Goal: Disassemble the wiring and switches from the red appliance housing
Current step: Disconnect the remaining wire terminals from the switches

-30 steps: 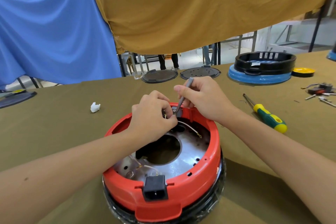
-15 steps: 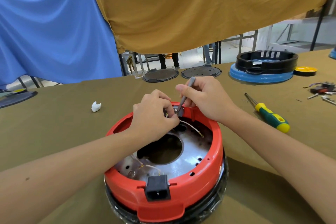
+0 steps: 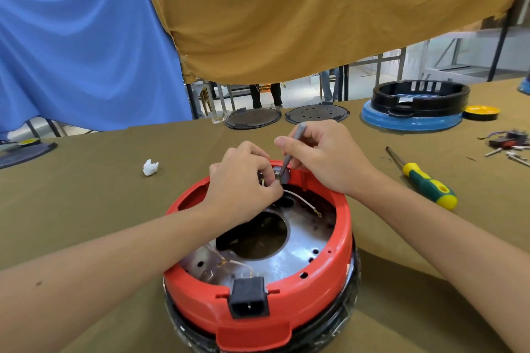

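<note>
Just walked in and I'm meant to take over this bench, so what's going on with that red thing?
A person is stripping parts out of an upturned red appliance housing on the cloth-covered table. The right hand holds a thin grey tool with its tip at a small grey part on the far rim. The left hand pinches something there. A white wire hangs loose inside; the black power socket remains fitted. A green-and-yellow screwdriver lies unused.

The appliance housing (image 3: 324,275) is bright red with a black power socket (image 3: 249,297) and a silvery metal plate (image 3: 304,241) inside. On the olive-brown table (image 3: 86,203) lie a green-and-yellow screwdriver (image 3: 427,185) and a white scrap (image 3: 150,167). Blue cloth (image 3: 86,51) and mustard cloth (image 3: 315,8) hang beyond the far edge.
</note>
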